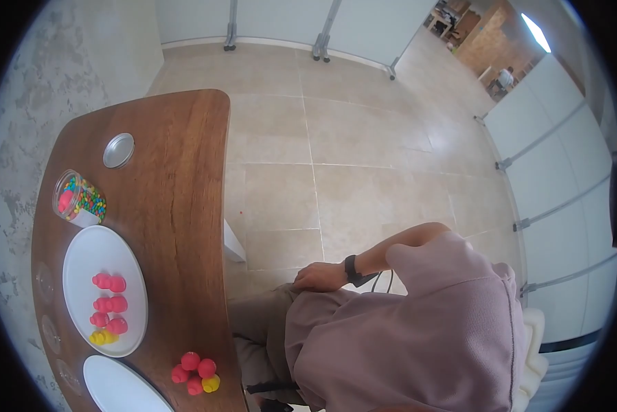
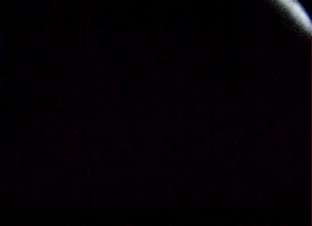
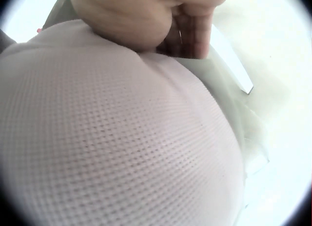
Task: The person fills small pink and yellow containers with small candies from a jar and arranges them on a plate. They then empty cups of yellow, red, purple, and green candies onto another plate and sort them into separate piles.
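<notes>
My right hand (image 1: 322,277) rests on my thigh, fingers loosely bent and holding nothing, with a dark band around the wrist. In the right wrist view that hand (image 3: 146,16) lies against the pale knit shirt (image 3: 112,128). My left hand is out of sight; the left wrist view is nearly black apart from a pale streak in a corner. On the table, a white oval plate (image 1: 126,254) carries a row of small rounded red figures (image 1: 109,304) and a yellow one (image 1: 104,337). A cluster of similar red figures (image 1: 190,361), one yellow, sits by the table's near edge.
A clear jar (image 1: 82,199) of colourful small pieces, with a red piece inside, stands beyond the plate near a round metal lid (image 1: 119,150). A second white plate (image 1: 119,388) is cut off below. White partitions (image 1: 274,20) border the tiled floor (image 1: 363,137); another person (image 1: 504,79) is far off.
</notes>
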`<move>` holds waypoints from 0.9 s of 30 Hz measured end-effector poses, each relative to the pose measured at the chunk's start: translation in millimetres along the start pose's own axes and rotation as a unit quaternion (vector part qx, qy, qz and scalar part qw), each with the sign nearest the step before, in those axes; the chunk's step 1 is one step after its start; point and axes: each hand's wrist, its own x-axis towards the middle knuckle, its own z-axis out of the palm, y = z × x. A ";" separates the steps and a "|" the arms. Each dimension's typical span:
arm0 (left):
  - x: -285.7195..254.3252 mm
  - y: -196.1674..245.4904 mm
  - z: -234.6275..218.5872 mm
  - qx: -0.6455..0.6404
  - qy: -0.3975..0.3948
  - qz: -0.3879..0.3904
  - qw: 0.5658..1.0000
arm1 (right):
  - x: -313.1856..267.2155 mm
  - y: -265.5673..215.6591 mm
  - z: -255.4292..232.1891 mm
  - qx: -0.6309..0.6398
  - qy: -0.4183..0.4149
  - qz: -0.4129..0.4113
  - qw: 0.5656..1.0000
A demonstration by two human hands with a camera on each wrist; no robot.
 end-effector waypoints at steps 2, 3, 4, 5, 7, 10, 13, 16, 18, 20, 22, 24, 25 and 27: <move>-3.6 -1.8 -1.3 0.000 0.005 0.001 1.000 | -3.4 -4.0 -3.3 0.002 0.003 -0.004 1.000; -3.7 -1.9 -1.4 0.000 0.007 0.002 1.000 | -6.1 -5.0 -6.7 -0.005 -0.014 0.014 1.000; -3.1 -1.5 -2.9 0.001 0.008 0.004 1.000 | -8.3 -6.7 -8.5 -0.011 -0.031 0.031 0.999; -2.6 -1.9 -3.2 0.001 0.008 0.005 1.000 | -11.1 -9.2 -9.8 -0.011 -0.029 0.033 0.999; -5.8 -4.0 -5.6 0.002 0.010 0.003 1.000 | -17.7 -17.0 -10.5 0.010 0.022 0.016 1.000; -14.3 -6.5 -12.8 0.002 0.019 0.000 1.000 | -21.8 -29.7 -21.2 0.053 -0.028 0.053 0.997; -63.4 -14.0 -51.6 0.005 0.078 -0.014 0.997 | -19.3 -17.4 -11.4 0.055 -0.012 0.036 0.998; -157.1 -18.6 -93.0 0.006 0.188 -0.032 0.982 | -8.7 -9.8 -10.8 0.023 -0.001 -0.005 1.000; -221.1 -25.3 -115.6 0.009 0.259 -0.043 0.965 | 5.2 -5.0 -11.3 -0.029 -0.015 -0.041 0.999; -248.5 -29.6 -120.4 0.037 0.302 -0.045 0.951 | 12.2 1.4 -7.7 -0.076 -0.052 -0.042 0.995; -230.8 -9.4 -99.8 0.063 0.329 -0.047 0.941 | 7.7 1.9 -5.0 -0.132 -0.078 -0.038 0.987; -229.5 1.2 -97.3 0.091 0.341 -0.044 0.935 | 1.5 -11.8 -17.4 -0.181 -0.087 0.012 0.979; -232.8 3.3 -84.0 0.101 0.345 -0.042 0.932 | -4.3 -32.2 -32.3 -0.172 -0.108 0.029 0.979; -235.2 11.2 -73.6 0.122 0.351 -0.040 0.927 | -13.9 -68.3 -64.2 -0.163 -0.139 0.038 0.976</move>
